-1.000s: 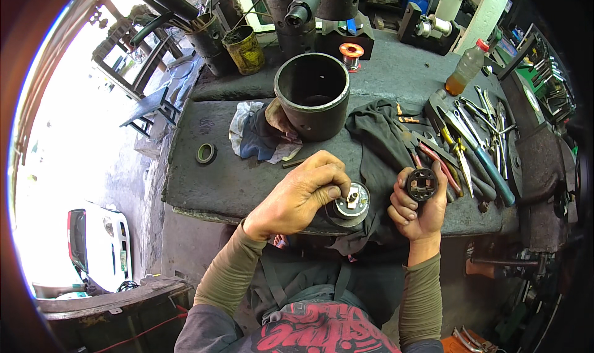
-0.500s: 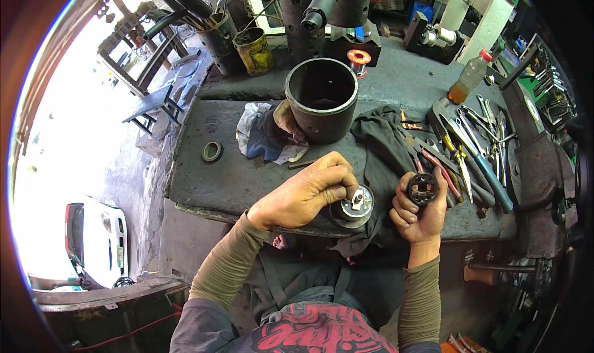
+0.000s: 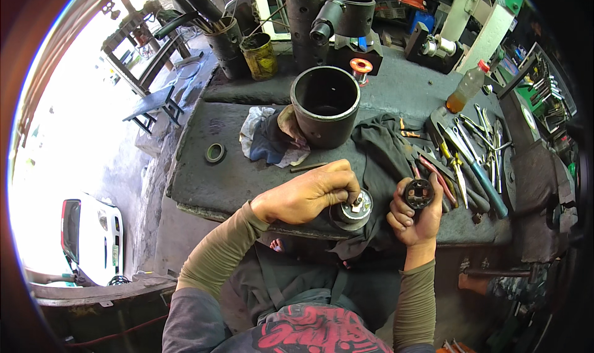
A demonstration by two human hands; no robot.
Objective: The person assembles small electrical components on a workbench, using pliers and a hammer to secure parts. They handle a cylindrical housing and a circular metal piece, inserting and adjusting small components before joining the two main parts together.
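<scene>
A short round metal cylinder (image 3: 356,212) stands near the front edge of the bench, with a small post on its pale top face. My left hand (image 3: 312,193) is closed over it, thumb and index fingertips pinched beside the post. Whatever they grip is too small and covered to make out. In my right hand (image 3: 416,220) is a round black cap (image 3: 419,193), its open face turned up and copper-coloured contacts showing inside. The fingers wrap around its sides. A dark cloth (image 3: 380,144) lies between the two hands, reaching over the bench edge.
Beyond my hands stands a large dark metal pipe section (image 3: 325,108), against a crumpled rag (image 3: 272,136). A ring of tape (image 3: 215,152) lies at left. Pliers (image 3: 459,180) and wrenches crowd the right, near a bottle (image 3: 467,88) of brown liquid. A solder spool (image 3: 361,68) stands behind.
The whole view has shifted slightly. My left fingertips are still at the cylinder's top, where a white piece showed more plainly before. The right hand keeps the black cap, tilted a little differently.
</scene>
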